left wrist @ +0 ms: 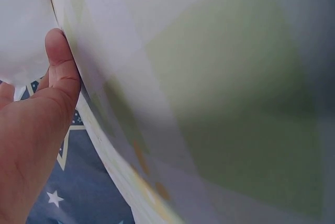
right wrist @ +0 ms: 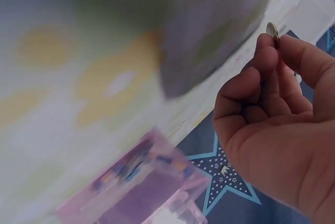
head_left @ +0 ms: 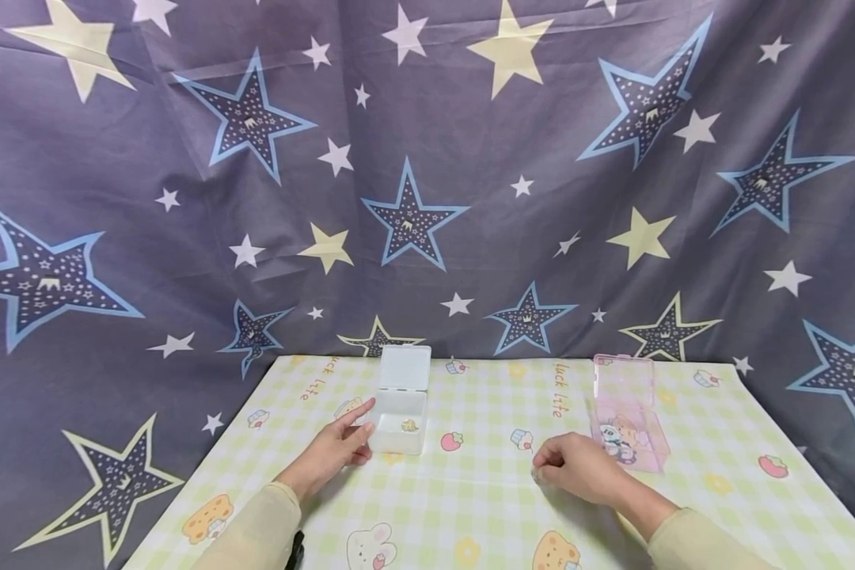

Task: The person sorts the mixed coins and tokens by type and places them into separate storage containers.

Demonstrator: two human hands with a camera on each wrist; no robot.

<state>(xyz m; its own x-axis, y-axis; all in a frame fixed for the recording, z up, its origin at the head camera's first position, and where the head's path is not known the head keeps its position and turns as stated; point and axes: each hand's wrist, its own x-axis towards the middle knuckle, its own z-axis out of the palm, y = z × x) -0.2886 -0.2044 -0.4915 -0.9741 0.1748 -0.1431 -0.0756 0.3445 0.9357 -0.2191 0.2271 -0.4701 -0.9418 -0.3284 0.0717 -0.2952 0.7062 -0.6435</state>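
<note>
A white plastic box (head_left: pixel 397 445) stands on the table with its hinged lid (head_left: pixel 404 368) raised. Inside lie some small gold-coloured pieces, probably coins (head_left: pixel 409 425). My left hand (head_left: pixel 331 450) is at the box's left side, fingers extended and touching the wall; in the left wrist view, the thumb (left wrist: pixel 62 59) shows beside the white box (left wrist: pixel 23 30). Between thumb and fingertips, my right hand (head_left: pixel 577 467) pinches a coin (right wrist: pixel 271 30), held edge-up in the right wrist view. This hand is left of a pink see-through box (head_left: pixel 657 451).
The pink box's lid (head_left: pixel 623 380) is raised, and printed figures show on or through its wall. A checked tablecloth (head_left: pixel 456 491) with cartoon prints covers the table. Behind it hangs a dark star-patterned curtain (head_left: pixel 442 119). Something black (head_left: pixel 295 550) sits by the left sleeve.
</note>
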